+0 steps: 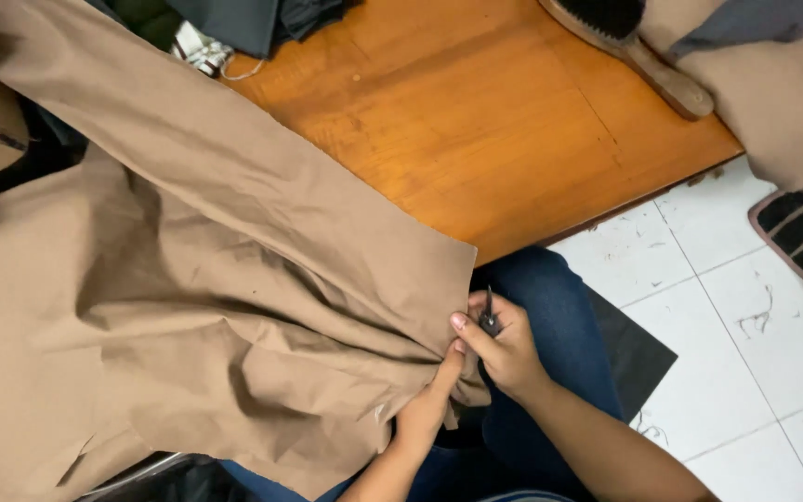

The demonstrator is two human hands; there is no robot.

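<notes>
Your right hand (504,349) grips small snips (490,319), tip up; your left hand (425,414) pinches tan cloth's (188,307) edge just beside them.

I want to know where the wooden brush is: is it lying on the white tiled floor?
No, the wooden brush lies on the orange wooden table, near its far corner, above the floor tiles.
</notes>
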